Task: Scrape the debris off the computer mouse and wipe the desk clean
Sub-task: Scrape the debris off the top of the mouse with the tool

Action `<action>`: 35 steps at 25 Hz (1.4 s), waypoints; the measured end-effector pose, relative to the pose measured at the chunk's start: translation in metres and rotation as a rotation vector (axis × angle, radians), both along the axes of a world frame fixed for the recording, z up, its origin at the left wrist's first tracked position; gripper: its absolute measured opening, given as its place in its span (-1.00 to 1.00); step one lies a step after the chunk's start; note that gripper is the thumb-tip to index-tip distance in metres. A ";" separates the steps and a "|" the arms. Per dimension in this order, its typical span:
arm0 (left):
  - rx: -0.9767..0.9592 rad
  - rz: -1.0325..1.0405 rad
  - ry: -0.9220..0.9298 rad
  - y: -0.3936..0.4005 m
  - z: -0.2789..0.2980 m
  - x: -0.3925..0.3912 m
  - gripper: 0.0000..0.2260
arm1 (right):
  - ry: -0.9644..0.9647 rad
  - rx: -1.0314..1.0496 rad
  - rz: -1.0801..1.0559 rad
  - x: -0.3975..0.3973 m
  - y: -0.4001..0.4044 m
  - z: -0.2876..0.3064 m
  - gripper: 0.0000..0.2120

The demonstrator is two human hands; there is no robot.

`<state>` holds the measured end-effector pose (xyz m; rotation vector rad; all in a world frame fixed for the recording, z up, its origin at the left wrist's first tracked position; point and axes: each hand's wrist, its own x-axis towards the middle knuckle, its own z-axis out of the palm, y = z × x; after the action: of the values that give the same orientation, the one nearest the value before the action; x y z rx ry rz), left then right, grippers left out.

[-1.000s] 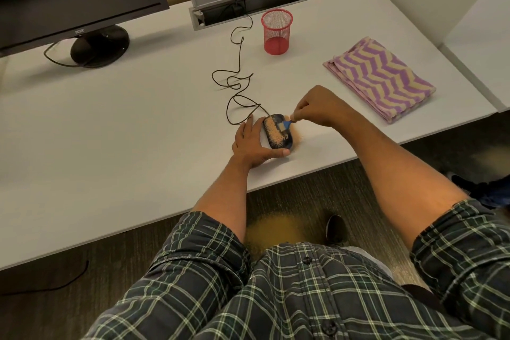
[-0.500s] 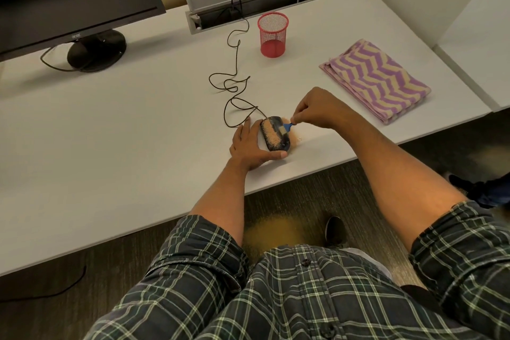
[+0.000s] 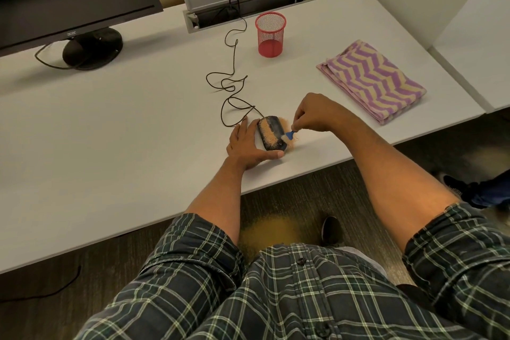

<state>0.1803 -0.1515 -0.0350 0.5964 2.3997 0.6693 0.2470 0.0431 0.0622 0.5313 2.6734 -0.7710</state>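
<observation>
My right hand (image 3: 314,113) keeps a narrow pinch grip on a small blue scraper (image 3: 289,135), its tip touching the right side of the computer mouse (image 3: 271,132) near the mouse's near end; half a second ago the tip sat higher up that side, so it has slid toward me. My left hand (image 3: 248,146) still steadies the mouse, fingers flat along its left side and the thumb wrapped around its near end, a loose open grip that presses rather than clamps. The mouse lies on the white worktop (image 3: 110,132) close to its near edge, and has not shifted. Tan, sand-like debris (image 3: 267,132) covers the mouse's left half, while a dark strip along its right half shows bare. More debris is piled on the worktop just right of the mouse, under the scraper, and the pile looks a little larger than before. The mouse's black cable (image 3: 231,85) loops away from the mouse toward the open cable hatch (image 3: 248,5). A red mesh pen cup (image 3: 271,34) stands beyond the mouse, and a folded purple zigzag cloth (image 3: 372,80) lies well to the mouse's right, untouched.
</observation>
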 end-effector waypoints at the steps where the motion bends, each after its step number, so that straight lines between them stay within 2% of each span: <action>1: -0.005 -0.002 0.002 0.000 0.000 0.000 0.12 | 0.018 -0.025 -0.007 0.000 0.001 0.001 -0.85; 8: -0.008 -0.007 0.007 0.000 0.000 0.000 0.12 | 0.009 -0.013 0.041 0.003 0.003 0.003 -0.86; 12: 0.002 -0.004 0.008 0.000 0.000 0.001 0.12 | -0.029 0.001 0.150 0.004 0.000 0.007 -0.87; 14: 0.000 -0.007 0.008 -0.001 0.001 0.001 0.11 | 0.007 0.065 0.105 0.002 0.001 0.005 -0.85; 18: 0.000 -0.011 0.012 -0.001 0.001 0.001 0.11 | -0.006 -0.011 0.106 0.001 0.006 0.007 -0.86; 21: -0.006 -0.013 0.018 0.000 0.001 0.000 0.11 | 0.062 0.008 0.061 0.000 0.007 0.006 -0.84; 24: -0.009 -0.012 0.018 0.000 0.000 0.000 0.11 | 0.036 -0.018 0.092 0.000 0.007 0.004 -0.85; 27: -0.002 -0.010 0.011 0.000 0.001 0.000 0.11 | 0.116 0.006 0.017 -0.005 0.008 0.001 -0.83; 30: -0.002 -0.012 0.006 0.000 0.002 0.000 0.11 | 0.095 -0.018 0.024 -0.010 0.009 -0.002 -0.84; 32: -0.005 -0.016 -0.003 -0.001 0.002 0.000 0.11 | 0.140 0.038 -0.023 -0.015 0.010 -0.005 -0.84; 35: -0.010 -0.017 0.002 -0.001 0.003 0.001 0.11 | 0.175 -0.034 -0.113 -0.023 0.007 -0.012 -0.84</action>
<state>0.1810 -0.1524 -0.0315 0.6125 2.3954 0.6495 0.2239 0.0501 0.0505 0.6375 2.8033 -0.9331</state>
